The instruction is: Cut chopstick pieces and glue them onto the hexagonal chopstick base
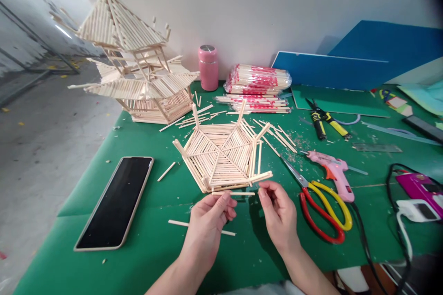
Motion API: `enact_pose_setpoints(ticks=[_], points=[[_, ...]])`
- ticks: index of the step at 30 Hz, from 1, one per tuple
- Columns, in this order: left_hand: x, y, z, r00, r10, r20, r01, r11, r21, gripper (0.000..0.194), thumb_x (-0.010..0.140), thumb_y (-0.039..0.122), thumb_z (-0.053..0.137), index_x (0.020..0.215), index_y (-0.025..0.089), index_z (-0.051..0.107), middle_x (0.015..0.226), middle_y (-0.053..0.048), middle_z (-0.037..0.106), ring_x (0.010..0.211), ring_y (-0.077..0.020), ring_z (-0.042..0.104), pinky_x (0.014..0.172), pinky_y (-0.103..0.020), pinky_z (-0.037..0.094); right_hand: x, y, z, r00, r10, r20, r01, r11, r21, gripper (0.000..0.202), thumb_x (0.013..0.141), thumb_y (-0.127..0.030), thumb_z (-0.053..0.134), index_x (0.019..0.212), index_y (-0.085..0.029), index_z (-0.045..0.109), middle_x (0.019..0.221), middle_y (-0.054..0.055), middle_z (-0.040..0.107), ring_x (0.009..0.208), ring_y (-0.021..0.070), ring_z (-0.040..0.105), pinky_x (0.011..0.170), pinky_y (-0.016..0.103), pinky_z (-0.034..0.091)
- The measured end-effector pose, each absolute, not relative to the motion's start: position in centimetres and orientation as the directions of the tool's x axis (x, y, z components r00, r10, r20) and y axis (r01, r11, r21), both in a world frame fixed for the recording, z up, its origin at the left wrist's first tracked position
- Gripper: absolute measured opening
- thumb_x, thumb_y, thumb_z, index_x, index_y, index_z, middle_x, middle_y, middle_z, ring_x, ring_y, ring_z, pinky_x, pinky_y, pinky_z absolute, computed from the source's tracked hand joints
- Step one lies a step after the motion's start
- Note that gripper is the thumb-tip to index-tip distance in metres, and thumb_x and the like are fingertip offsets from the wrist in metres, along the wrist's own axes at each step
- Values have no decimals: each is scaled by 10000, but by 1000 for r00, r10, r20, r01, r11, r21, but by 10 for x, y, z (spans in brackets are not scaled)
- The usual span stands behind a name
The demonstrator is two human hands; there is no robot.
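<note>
My left hand (209, 221) pinches a short wooden stick (242, 193) between thumb and forefinger, level in front of the near edge of a hexagonal stick base (221, 152). Just past the stick's right end, my right hand (278, 214) has its thumb and fingertips together; whatever they hold is too small to make out. The base lies flat, with spokes meeting at its middle and short posts rising at its corners. One post (261, 177) at the near right leans outward. Partly behind my left hand, a loose stick (178, 223) rests on the green table (145, 267).
A tiered stick pavilion (145, 78) stands back left, beside a pink flask (208, 69) and bagged sticks (258, 78). A phone (116, 203) lies left. Scissors (308, 189), a pink glue gun (332, 170) with its cable, and pliers (325, 120) lie right.
</note>
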State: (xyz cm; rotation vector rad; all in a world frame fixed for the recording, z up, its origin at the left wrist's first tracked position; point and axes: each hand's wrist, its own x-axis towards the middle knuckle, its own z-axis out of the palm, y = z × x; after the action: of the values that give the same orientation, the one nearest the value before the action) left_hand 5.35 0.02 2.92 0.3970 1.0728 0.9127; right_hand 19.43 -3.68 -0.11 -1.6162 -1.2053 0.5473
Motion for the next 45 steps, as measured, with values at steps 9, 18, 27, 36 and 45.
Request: enact_pose_setpoints(ticks=[9, 18, 27, 36, 45], points=[[52, -3, 33, 151, 799, -582, -389, 589, 708, 174, 602, 268, 732, 623, 110, 661, 537, -8, 582, 473, -59, 445, 476, -172, 364, 188, -40, 9, 198, 887, 418, 615, 220, -757, 146, 758, -112, 573, 873, -196, 604, 771, 24, 568, 708, 132, 528, 624, 255, 440], [41, -10, 34, 133, 892, -431, -176, 449, 876, 96, 641, 245, 712, 682, 158, 713, 636, -31, 655, 603, -123, 519, 544, -198, 401, 185, -33, 24, -94, 903, 420, 740, 345, -577, 204, 800, -161, 551, 964, -224, 654, 787, 46, 580, 679, 143, 497, 575, 279, 422], [35, -10, 38, 141, 870, -472, -169, 491, 855, 192, 622, 257, 734, 786, 163, 699, 685, -27, 660, 596, -110, 520, 508, -180, 385, 184, -28, 26, -150, 913, 379, 732, 360, -578, 179, 814, -166, 539, 940, -209, 658, 773, 43, 608, 704, 149, 514, 611, 284, 431], [20, -2, 40, 46, 834, -549, -168, 549, 819, 292, 672, 331, 683, 867, 115, 657, 473, 17, 549, 495, -91, 455, 504, -193, 336, 187, -27, 27, -127, 918, 376, 765, 332, -552, 181, 834, -175, 507, 919, -208, 663, 752, 46, 603, 687, 143, 536, 602, 269, 443], [29, 9, 39, 111, 811, -574, -220, 584, 782, 239, 664, 339, 665, 706, 104, 665, 453, 3, 537, 456, -85, 426, 472, -195, 298, 185, -26, 24, -109, 931, 348, 816, 284, -503, 208, 850, -198, 481, 950, -218, 662, 777, 40, 616, 659, 124, 566, 609, 235, 431]])
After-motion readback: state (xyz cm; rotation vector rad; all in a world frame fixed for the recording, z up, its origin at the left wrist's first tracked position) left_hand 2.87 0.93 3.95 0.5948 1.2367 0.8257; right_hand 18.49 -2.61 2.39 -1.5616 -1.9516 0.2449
